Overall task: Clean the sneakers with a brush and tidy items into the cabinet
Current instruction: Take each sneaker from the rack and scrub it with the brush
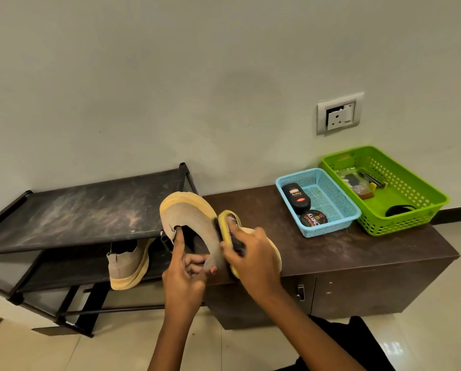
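- I have one sneaker (194, 223) up in the air over the gap between the shoe rack (71, 212) and the cabinet (357, 263), held on its side with the sole edge turned up and away from me.
- My left hand (185, 274) pinches it at the collar: the index finger is hooked inside the opening, the other fingers curled under the heel tab.
- My right hand (253, 261) is wrapped tight round a yellow-backed brush (228, 228), bristles pressed against the knit upper on its right side.
- By my reckoning the brushing is midway at best. This shoe is under the bristles now, and I cannot tell from here how clean it is (the knit looks much the same all over).
- The second sneaker (129, 266) stands on the rack's lower shelf, toe down; I cannot tell whether it has been brushed.
- The tidying looks untouched: a blue basket (339, 210) holding a polish bottle (296, 199) and a polish tin (313, 219) sits on the cabinet top, with a green basket (411, 210) of small odds and ends just beside it on the right.
- The cabinet doors are shut, so one hand must be freed to open them.
- Nothing blocks the brush itself; the rack's dusty top shelf is just left of the shoe, and the blue basket is near my right elbow's swing.
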### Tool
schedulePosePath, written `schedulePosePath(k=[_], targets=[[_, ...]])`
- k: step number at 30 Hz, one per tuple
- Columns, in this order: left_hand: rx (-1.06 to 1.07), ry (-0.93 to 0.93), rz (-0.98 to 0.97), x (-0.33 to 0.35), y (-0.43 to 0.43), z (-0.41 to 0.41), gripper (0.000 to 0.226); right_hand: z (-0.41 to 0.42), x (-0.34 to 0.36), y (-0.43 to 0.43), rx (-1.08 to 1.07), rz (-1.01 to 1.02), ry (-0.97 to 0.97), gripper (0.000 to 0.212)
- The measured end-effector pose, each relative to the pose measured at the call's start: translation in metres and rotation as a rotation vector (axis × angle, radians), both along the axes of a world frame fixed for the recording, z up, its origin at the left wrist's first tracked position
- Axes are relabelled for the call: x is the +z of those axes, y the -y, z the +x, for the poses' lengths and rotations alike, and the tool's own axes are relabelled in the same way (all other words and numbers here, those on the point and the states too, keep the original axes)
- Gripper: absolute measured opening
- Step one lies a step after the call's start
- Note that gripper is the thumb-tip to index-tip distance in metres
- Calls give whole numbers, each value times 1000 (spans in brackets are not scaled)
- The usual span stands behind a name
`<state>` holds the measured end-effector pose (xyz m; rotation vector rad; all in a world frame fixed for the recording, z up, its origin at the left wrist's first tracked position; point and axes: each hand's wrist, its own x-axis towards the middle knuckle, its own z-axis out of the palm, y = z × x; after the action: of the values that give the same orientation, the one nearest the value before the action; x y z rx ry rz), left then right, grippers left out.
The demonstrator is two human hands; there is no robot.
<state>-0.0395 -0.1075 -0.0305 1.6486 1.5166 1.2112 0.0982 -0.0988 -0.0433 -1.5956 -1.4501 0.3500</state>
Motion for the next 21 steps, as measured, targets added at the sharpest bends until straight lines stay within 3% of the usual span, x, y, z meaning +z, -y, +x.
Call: schedulePosePath(k=[3, 8, 11, 14, 17, 21], targets=[[-2, -16, -22, 1, -1, -1, 105, 14, -1, 4, -104, -208, -39, 51], [30, -88, 16, 5, 1, 0, 95, -25, 42, -10, 22, -37, -208, 51], [37, -64, -5, 7, 4, 1, 93, -40, 54, -13, 89, 0, -83, 51], [2, -82, -10, 5, 2, -1, 99, -10, 24, -7, -36, -178, 51, 49], [-25, -86, -69, 5, -3, 1, 107, 21, 1, 2, -224, -352, 15, 48], [-37, -100, -11, 6, -4, 1, 104, -9, 24, -5, -153, -170, -129, 45]])
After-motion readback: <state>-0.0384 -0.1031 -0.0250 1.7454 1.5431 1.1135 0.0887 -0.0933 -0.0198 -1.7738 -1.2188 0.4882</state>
